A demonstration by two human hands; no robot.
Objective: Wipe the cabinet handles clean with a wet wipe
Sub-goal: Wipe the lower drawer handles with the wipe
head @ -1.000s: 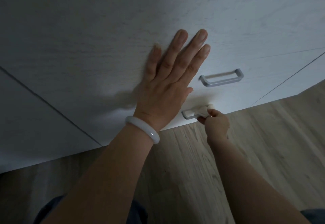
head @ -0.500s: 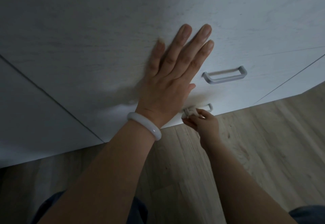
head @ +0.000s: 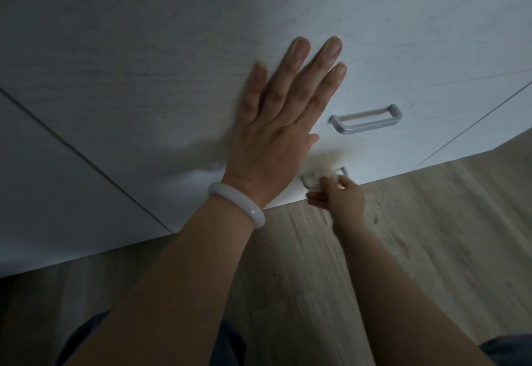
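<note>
Wiping: right hand [head: 342, 197] pinches the crumpled white wet wipe [head: 318, 177] on the lower grey metal bar handle [head: 324, 178], at five o'clock.
Bracing: left hand [head: 283, 124] flat, fingers straight, on the white cabinet front [head: 144, 63].
Handling: wipe probably soft, limp, slippery; bunch it round the bar.

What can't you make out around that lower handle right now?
Head view only:
- Lower handle: middle hidden by the wet wipe and right hand.
- Wet wipe: blurred, shape unclear.
- Dirt on either handle: too dim to judge, upper handle included.
- Panel under the flat left hand: hidden.
</note>
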